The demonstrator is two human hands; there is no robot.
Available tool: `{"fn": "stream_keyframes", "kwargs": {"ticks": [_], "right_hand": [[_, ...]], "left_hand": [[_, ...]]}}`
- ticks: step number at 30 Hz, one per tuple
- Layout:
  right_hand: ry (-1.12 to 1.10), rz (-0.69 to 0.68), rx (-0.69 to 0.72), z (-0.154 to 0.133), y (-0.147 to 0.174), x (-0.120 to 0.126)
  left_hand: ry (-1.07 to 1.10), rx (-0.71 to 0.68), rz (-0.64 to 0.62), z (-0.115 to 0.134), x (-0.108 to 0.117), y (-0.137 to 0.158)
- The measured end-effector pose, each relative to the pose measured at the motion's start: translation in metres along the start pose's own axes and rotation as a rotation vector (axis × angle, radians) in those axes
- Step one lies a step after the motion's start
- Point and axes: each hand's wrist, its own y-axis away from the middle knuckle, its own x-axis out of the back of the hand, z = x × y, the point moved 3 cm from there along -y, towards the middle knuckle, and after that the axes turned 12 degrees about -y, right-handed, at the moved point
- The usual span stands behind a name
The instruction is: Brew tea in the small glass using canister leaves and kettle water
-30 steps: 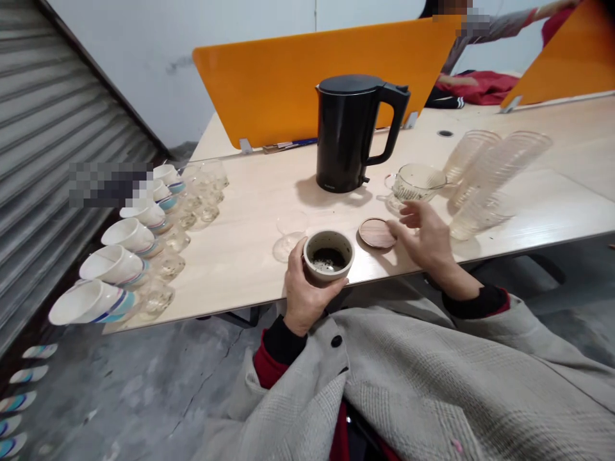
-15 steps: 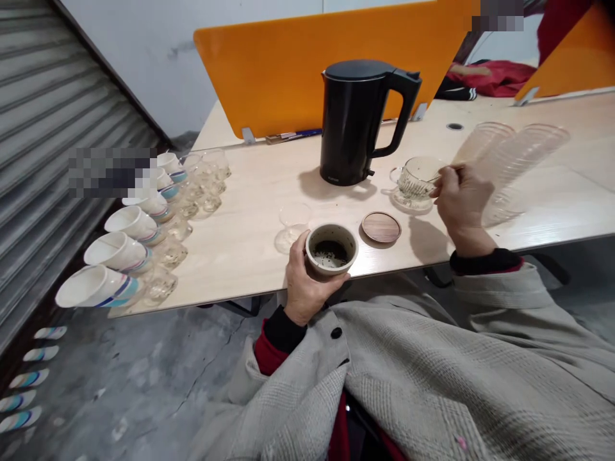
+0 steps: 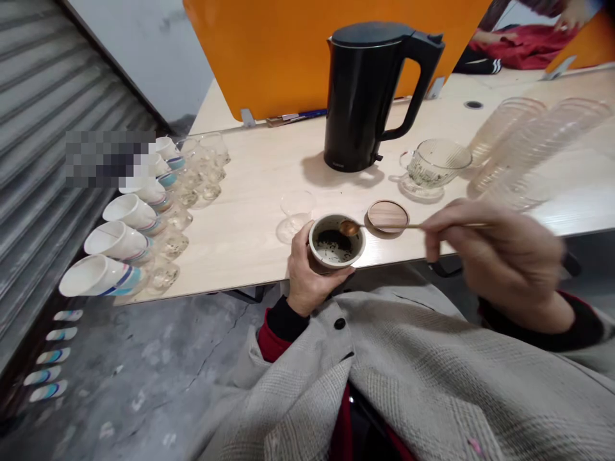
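Note:
My left hand (image 3: 312, 275) is wrapped round a small pale canister (image 3: 337, 261) at the table's front edge; dark loose tea leaves (image 3: 334, 244) lie inside it. My right hand (image 3: 500, 256) pinches the thin handle of a copper-coloured spoon (image 3: 350, 228), whose bowl is over the canister's mouth. Just behind the spoon's handle lies a round wooden lid (image 3: 388, 214). A clear ribbed glass cup (image 3: 439, 165) with a handle stands farther back, with leaf bits inside. Beside the canister is a clear plastic cup (image 3: 294, 218).
A black electric kettle (image 3: 360, 109) stands before an orange divider (image 3: 269, 64). Stacks of clear plastic cups (image 3: 542, 141) lie at right. Paper cups (image 3: 115, 240) and more clear cups (image 3: 166, 272) line the left edge. Another person's hand (image 3: 574, 14) is at the far right.
My right hand has brought the spoon from the glass cup toward me and left, over the canister. My left hand keeps its hold. The view has shifted somewhat.

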Motion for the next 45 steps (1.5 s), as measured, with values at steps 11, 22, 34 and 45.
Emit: {"fn": "stream_keyframes", "kwargs": {"ticks": [11,22,34,45], "right_hand": [[0.043,-0.481,0.306,0.018,-0.011,-0.048],[-0.06,-0.573,0.247,0.017,-0.011,-0.046],[-0.722,0.004,-0.496,0.059,-0.008,-0.044],[-0.806,0.168,-0.546,0.07,-0.015,-0.043]], "left_hand": [[-0.029,-0.031,-0.002,0.001,0.001,0.001],[-0.007,-0.029,0.007,0.001,0.0,0.001],[-0.01,-0.007,0.01,0.0,-0.001,0.0],[0.032,0.063,0.005,-0.002,-0.004,0.0]]}}
